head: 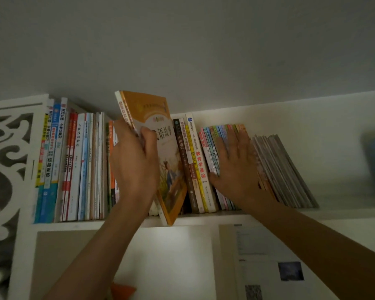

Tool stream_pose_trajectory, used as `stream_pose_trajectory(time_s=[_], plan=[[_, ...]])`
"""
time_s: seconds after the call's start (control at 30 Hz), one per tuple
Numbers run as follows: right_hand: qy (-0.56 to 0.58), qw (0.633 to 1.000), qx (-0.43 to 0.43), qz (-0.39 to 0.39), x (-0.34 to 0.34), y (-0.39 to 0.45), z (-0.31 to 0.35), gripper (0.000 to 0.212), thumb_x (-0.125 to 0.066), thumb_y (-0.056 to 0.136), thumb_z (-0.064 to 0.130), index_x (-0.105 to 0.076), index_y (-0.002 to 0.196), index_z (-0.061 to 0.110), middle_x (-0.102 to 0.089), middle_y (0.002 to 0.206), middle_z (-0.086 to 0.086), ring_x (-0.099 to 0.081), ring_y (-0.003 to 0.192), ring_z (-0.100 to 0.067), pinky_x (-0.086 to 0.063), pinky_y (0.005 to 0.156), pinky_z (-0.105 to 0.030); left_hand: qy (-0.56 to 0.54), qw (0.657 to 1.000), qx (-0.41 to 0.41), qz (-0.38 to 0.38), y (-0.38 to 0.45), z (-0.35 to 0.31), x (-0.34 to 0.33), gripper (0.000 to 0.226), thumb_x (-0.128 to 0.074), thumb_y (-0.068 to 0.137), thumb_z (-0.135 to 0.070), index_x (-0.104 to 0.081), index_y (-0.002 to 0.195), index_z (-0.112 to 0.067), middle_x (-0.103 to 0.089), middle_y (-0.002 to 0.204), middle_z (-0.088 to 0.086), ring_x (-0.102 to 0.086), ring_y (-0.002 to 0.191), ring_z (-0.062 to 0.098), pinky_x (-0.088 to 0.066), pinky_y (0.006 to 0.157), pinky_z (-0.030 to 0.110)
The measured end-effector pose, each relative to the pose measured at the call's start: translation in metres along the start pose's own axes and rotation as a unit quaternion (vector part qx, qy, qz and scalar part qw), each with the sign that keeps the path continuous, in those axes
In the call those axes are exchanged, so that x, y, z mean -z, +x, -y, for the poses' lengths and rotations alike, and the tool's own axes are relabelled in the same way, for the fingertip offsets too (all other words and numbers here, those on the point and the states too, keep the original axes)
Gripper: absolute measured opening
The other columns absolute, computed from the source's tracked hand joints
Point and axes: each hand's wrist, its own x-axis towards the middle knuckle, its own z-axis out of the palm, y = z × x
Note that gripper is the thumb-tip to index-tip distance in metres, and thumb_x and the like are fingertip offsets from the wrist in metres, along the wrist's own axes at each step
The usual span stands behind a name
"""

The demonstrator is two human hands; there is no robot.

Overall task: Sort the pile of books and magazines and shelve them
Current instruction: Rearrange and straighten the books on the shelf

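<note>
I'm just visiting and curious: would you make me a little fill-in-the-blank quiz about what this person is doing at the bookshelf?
1. The left hand grips a book whose cover is mostly ____.
2. The right hand lies ____ against the leaning thin books, fingers spread.
3. The held book's bottom corner sits at the front edge of the ____ shelf.
4. At the row's left end stands a carved white ____ with a scroll pattern.

Missing words: orange; flat; white; panel

Orange book (160,148) in left hand (134,161)
</note>
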Motion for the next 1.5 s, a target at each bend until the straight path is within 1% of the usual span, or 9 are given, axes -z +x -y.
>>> stream_pose_trajectory(time_s=[0.07,0.17,0.27,0.43,0.63,0.83,1.07,1.33,1.5], plan=[[-0.043,0.999,0.007,-0.011,0.006,0.002,0.001,0.107,-0.067,0.068,0.064,-0.020,0.147,0.009,-0.017,0.153,-0.023,-0.012,0.140,-0.044,-0.008,0.108,-0.061,-0.002,1.000,-0.009,-0.004,0.006,-0.006,0.002,0.004,-0.039,0.097,-0.019,-0.038,0.098,-0.016,-0.046,0.071,-0.014,-0.050,0.055,0.002,-0.043,0.047,0.023],[-0.030,0.997,-0.065,0.034,0.013,-0.002,-0.011,0.116,-0.048,0.070,0.079,0.015,0.148,0.020,0.022,0.154,-0.015,0.019,0.140,-0.043,0.004,0.106,-0.066,-0.016,1.000,-0.009,-0.006,0.013,-0.010,0.002,0.002,-0.039,0.096,-0.019,-0.039,0.098,-0.017,-0.046,0.070,-0.014,-0.049,0.054,-0.005,-0.044,0.050,0.029],[0.008,0.987,-0.140,0.082,0.018,-0.006,-0.012,0.121,-0.042,0.067,0.085,0.027,0.144,0.022,0.034,0.150,-0.013,0.028,0.134,-0.047,0.001,0.100,-0.075,-0.012,1.000,-0.019,-0.015,0.015,-0.014,0.000,0.003,-0.038,0.096,-0.019,-0.038,0.098,-0.017,-0.044,0.069,-0.013,-0.047,0.051,-0.007,-0.042,0.048,0.025],[0.024,0.985,-0.138,0.102,0.021,-0.003,-0.008,0.120,-0.040,0.067,0.085,0.025,0.144,0.021,0.033,0.150,-0.014,0.030,0.132,-0.050,0.003,0.098,-0.076,-0.032,0.999,-0.012,-0.037,0.022,-0.026,-0.004,0.004,-0.038,0.095,-0.018,-0.036,0.097,-0.016,-0.042,0.070,-0.014,-0.048,0.056,-0.009,-0.039,0.050,0.014],[0.001,0.987,-0.123,0.102,0.017,-0.002,-0.020,0.119,-0.031,0.066,0.088,0.025,0.144,0.018,0.032,0.150,-0.015,0.029,0.131,-0.052,0.003,0.097,-0.077,0.061,0.998,-0.014,0.000,0.009,-0.029,-0.026,0.006,-0.037,0.096,-0.016,-0.035,0.097,-0.010,-0.036,0.060,-0.007,-0.036,0.049,0.004,-0.025,0.043,0.022],[-0.003,0.988,-0.110,0.106,0.020,-0.003,-0.027,0.118,-0.035,0.067,0.086,0.022,0.146,0.018,0.029,0.152,-0.014,0.026,0.135,-0.049,0.004,0.100,-0.074,0.060,0.998,0.019,0.007,0.008,-0.010,-0.024,0.021,-0.036,0.097,-0.015,-0.040,0.109,0.001,-0.039,0.064,-0.005,-0.042,0.052,0.011,-0.042,0.053,0.038],[-0.005,0.988,-0.118,0.098,0.020,-0.002,-0.029,0.116,-0.043,0.072,0.080,0.021,0.146,0.017,0.028,0.152,-0.014,0.026,0.136,-0.046,0.006,0.102,-0.072,0.098,0.995,-0.010,0.027,0.004,-0.020,-0.042,0.028,-0.038,0.097,-0.018,-0.038,0.121,-0.003,-0.039,0.064,-0.009,-0.045,0.053,0.008,-0.035,0.045,0.027],[-0.001,0.988,-0.129,0.090,0.020,-0.005,-0.039,0.121,-0.047,0.068,0.081,0.021,0.146,0.020,0.028,0.153,-0.012,0.026,0.136,-0.045,0.004,0.103,-0.072,0.081,0.991,0.021,0.102,-0.018,-0.004,-0.080,0.067,-0.042,0.097,-0.019,0.000,0.149,-0.019,-0.049,0.071,-0.003,-0.043,0.052,0.003,-0.031,0.045,0.017],[-0.002,0.989,-0.126,0.084,0.018,-0.006,-0.038,0.118,-0.047,0.070,0.080,0.020,0.146,0.021,0.027,0.153,-0.012,0.025,0.136,-0.045,0.006,0.103,-0.071,0.143,0.983,0.026,0.110,-0.019,-0.004,-0.107,0.064,-0.042,0.097,-0.020,-0.005,0.149,-0.019,-0.047,0.074,-0.005,-0.049,0.069,0.014,-0.038,0.061,0.030]])
